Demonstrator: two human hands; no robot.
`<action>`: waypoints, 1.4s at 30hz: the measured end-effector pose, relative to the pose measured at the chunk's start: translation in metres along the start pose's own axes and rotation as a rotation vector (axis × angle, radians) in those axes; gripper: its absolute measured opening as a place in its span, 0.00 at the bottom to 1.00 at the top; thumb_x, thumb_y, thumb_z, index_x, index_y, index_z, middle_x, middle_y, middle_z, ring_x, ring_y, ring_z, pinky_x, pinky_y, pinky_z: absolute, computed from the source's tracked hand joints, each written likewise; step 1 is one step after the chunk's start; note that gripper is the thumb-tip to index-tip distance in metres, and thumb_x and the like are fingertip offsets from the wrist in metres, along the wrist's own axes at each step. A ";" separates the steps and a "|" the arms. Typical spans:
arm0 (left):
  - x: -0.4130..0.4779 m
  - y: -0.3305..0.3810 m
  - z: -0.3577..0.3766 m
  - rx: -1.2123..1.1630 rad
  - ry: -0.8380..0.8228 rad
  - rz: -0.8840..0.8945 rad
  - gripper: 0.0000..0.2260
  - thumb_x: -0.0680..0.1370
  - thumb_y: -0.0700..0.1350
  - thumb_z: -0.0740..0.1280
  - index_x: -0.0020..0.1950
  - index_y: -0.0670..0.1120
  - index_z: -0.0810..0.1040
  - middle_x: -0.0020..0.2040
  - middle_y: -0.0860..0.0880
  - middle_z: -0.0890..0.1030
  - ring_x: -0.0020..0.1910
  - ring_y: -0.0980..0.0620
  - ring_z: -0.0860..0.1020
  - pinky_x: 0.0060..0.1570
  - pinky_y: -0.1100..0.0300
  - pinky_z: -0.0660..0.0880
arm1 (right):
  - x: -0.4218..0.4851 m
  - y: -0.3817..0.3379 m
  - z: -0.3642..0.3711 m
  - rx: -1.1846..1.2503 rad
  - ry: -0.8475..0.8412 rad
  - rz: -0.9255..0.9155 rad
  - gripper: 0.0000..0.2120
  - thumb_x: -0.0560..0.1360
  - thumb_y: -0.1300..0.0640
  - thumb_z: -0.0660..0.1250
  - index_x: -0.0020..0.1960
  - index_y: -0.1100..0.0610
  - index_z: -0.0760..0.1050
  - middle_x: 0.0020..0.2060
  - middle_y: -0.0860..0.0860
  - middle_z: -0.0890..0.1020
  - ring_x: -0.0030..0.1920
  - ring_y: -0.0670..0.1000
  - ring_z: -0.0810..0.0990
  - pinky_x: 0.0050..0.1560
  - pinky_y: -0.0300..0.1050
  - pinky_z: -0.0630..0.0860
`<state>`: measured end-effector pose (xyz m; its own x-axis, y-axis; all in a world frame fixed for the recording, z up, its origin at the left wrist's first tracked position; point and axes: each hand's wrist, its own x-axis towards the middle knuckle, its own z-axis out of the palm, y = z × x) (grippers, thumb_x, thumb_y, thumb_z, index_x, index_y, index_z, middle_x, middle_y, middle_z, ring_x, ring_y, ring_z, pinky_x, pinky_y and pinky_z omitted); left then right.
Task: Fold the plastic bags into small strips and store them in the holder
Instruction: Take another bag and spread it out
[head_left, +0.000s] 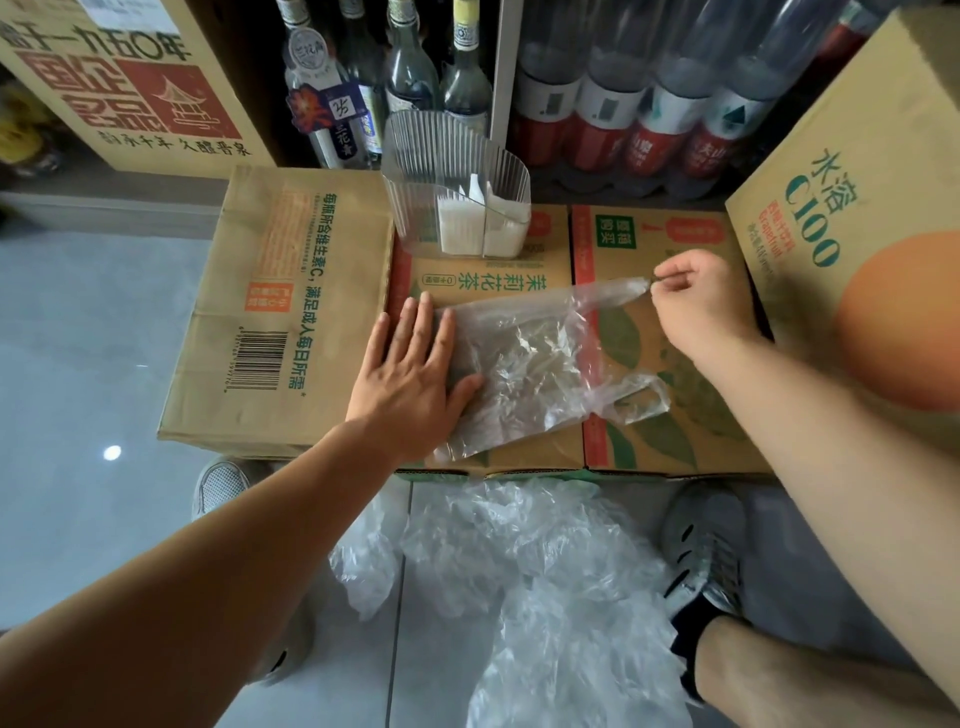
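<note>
Smoothing comes first: the left hand presses flat on the clear plastic bag while the right hand pinches one handle, pulling it straight. Folding lengthwise seems next.

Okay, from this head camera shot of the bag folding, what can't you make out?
Head view only:
Count of folded strips in the holder: its ribbed walls blur them.
The plastic bag, left edge: covered by the left hand.
Its handle tip: hidden inside the right hand pinch.
Bag count in the floor pile: crumpled, overlapping, cut by the bottom edge.
</note>
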<state>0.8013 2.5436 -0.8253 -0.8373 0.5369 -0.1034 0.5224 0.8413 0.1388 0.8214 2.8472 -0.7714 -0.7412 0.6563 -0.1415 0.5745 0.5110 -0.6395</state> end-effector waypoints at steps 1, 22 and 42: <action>0.000 0.000 -0.002 -0.042 0.020 0.008 0.36 0.82 0.65 0.42 0.84 0.44 0.47 0.83 0.39 0.44 0.83 0.43 0.42 0.81 0.43 0.44 | -0.008 -0.006 0.005 0.002 -0.007 -0.069 0.07 0.78 0.63 0.66 0.50 0.51 0.77 0.44 0.45 0.79 0.47 0.49 0.80 0.41 0.37 0.74; -0.035 0.001 -0.009 -0.033 -0.182 0.046 0.44 0.76 0.75 0.43 0.84 0.49 0.43 0.84 0.46 0.40 0.82 0.49 0.37 0.79 0.46 0.34 | -0.077 0.059 -0.028 -0.126 -0.421 -0.113 0.06 0.76 0.50 0.74 0.45 0.49 0.78 0.39 0.45 0.81 0.39 0.49 0.78 0.40 0.43 0.71; -0.031 -0.004 -0.012 -0.137 -0.207 0.030 0.48 0.72 0.74 0.54 0.84 0.52 0.41 0.84 0.50 0.39 0.82 0.52 0.38 0.79 0.48 0.35 | -0.058 0.053 -0.032 0.130 -0.286 -0.075 0.19 0.69 0.54 0.69 0.59 0.53 0.74 0.54 0.51 0.77 0.53 0.51 0.76 0.54 0.45 0.71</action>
<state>0.8231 2.5234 -0.8108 -0.7633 0.5751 -0.2944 0.5082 0.8158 0.2761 0.9057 2.8538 -0.7725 -0.8582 0.4270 -0.2849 0.4786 0.4648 -0.7449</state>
